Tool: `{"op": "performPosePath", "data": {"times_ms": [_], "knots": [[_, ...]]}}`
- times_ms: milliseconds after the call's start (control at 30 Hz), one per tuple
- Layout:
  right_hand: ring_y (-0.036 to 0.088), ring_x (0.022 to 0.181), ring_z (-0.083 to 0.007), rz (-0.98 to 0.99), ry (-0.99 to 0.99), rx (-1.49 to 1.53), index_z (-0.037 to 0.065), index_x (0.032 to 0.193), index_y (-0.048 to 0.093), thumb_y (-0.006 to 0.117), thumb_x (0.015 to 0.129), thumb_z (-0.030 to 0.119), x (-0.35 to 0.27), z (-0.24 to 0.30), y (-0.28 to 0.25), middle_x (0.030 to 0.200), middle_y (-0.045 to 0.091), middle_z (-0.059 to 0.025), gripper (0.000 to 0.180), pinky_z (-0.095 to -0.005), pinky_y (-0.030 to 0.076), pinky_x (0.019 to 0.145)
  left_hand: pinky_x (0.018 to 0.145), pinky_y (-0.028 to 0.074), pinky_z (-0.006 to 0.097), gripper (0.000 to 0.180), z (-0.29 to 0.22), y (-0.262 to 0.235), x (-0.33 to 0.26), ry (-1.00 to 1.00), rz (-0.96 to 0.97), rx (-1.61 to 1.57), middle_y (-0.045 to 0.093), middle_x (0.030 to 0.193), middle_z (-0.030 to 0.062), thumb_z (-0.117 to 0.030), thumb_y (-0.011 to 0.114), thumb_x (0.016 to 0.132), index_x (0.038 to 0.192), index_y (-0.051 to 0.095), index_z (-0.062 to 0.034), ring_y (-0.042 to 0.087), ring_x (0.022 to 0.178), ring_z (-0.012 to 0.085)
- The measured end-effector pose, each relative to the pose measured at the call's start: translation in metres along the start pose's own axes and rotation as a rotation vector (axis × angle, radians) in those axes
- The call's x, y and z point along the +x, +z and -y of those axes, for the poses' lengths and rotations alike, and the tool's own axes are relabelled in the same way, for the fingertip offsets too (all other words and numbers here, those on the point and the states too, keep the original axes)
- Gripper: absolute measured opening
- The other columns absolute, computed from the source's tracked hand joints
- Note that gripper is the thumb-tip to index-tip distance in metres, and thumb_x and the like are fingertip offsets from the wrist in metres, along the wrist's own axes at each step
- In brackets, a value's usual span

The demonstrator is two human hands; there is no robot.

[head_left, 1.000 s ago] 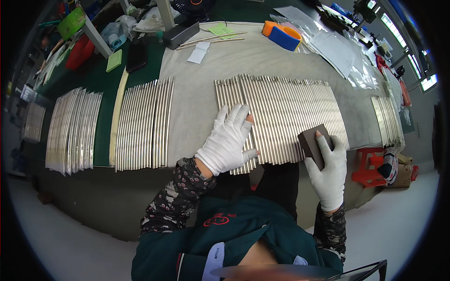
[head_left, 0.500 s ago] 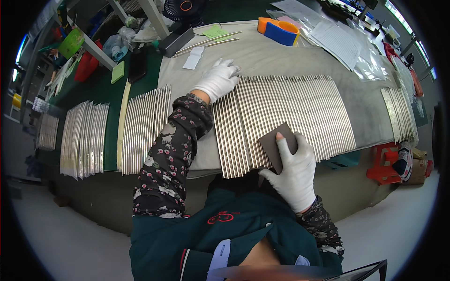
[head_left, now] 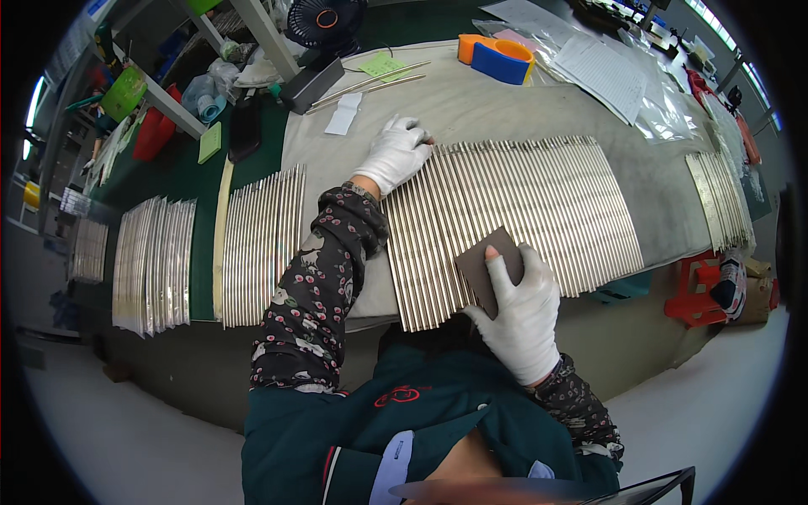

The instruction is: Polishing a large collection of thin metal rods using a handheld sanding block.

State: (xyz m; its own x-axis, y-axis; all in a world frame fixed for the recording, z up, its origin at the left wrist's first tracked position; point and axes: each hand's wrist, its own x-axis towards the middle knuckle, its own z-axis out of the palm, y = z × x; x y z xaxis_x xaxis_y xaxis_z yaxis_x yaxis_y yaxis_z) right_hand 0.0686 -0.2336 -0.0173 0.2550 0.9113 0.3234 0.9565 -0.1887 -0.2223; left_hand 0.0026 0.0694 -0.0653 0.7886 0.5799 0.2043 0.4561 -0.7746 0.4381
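A wide row of shiny metal rods [head_left: 539, 198] lies side by side on the pale cloth in front of me. My left hand [head_left: 396, 156], in a white glove, rests at the far left corner of this row, fingers curled against the rod ends. My right hand [head_left: 523, 316], also gloved, grips a dark grey-brown flat square pad [head_left: 481, 268], possibly abrasive. The pad lies on the near part of the rods, thumb on top of it. The bare thumb tip sticks out of the glove. The pad's underside is hidden.
More rods [head_left: 263, 248] lie left of my arm, beside wrapped bundles [head_left: 156, 265]. Another bundle [head_left: 718, 202] lies far right. An orange-and-blue ring-shaped object [head_left: 498, 59], papers [head_left: 599, 76], a small fan [head_left: 326, 21] and two loose rods [head_left: 370, 87] lie beyond. A red stool [head_left: 697, 290] stands below right.
My right hand and the pad have shifted slightly left. The step between the left rods and the rest looks smaller. The whole view has moved a little; my left hand stays at the rod ends.
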Motion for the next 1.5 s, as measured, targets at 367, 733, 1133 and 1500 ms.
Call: {"op": "performPosePath", "data": {"times_ms": [367, 733, 1133, 1500], "knots": [[0.047, 0.106, -0.0334, -0.113, -0.052, 0.027, 0.017, 0.138, 0.038, 0.084, 0.059, 0.03, -0.008, -0.009, 0.011, 0.128, 0.039, -0.0201, 0.093, -0.0409, 0.041, 0.077, 0.043, 0.038, 0.015, 0.016, -0.06, -0.049, -0.007, -0.358, -0.093, -0.954, 0.062, 0.081, 0.0039, -0.011, 0.058, 0.092, 0.105, 0.053, -0.0029, 0.054, 0.055, 0.0035], [0.048, 0.107, -0.0379, -0.331, 0.115, 0.375, 0.005, 0.129, 0.05, 0.078, 0.065, 0.024, 0.062, -0.014, -0.018, 0.121, 0.043, -0.0241, 0.073, -0.0437, 0.043, 0.092, 0.054, 0.042, 0.018, 0.011, -0.096, -0.074, -0.023, -0.192, -0.19, -1.035, 0.063, 0.079, -0.0002, -0.007, 0.066, 0.086, 0.095, 0.062, -0.0017, 0.052, 0.06, 0.0028], [0.052, 0.098, -0.0352, -0.385, -0.046, 0.243, 0.009, 0.123, 0.056, 0.073, 0.07, 0.025, 0.092, 0.008, -0.007, 0.112, 0.047, -0.0254, 0.058, -0.0418, 0.047, 0.085, 0.054, 0.042, 0.018, 0.012, -0.096, -0.069, -0.024, -0.172, -0.305, -0.934, 0.061, 0.076, -0.001, -0.007, 0.067, 0.085, 0.095, 0.062, -0.0009, 0.051, 0.061, 0.003], [0.055, 0.097, -0.0351, -0.261, 0.2, 0.155, 0.003, 0.12, 0.058, 0.073, 0.069, 0.025, 0.095, -0.027, -0.002, 0.104, 0.054, -0.0253, 0.057, -0.0423, 0.048, 0.084, 0.053, 0.042, 0.019, 0.011, -0.094, -0.074, -0.022, -0.255, -0.234, -0.962, 0.062, 0.074, 0.0002, -0.005, 0.066, 0.085, 0.094, 0.062, 0.0001, 0.052, 0.058, 0.0041]]}}
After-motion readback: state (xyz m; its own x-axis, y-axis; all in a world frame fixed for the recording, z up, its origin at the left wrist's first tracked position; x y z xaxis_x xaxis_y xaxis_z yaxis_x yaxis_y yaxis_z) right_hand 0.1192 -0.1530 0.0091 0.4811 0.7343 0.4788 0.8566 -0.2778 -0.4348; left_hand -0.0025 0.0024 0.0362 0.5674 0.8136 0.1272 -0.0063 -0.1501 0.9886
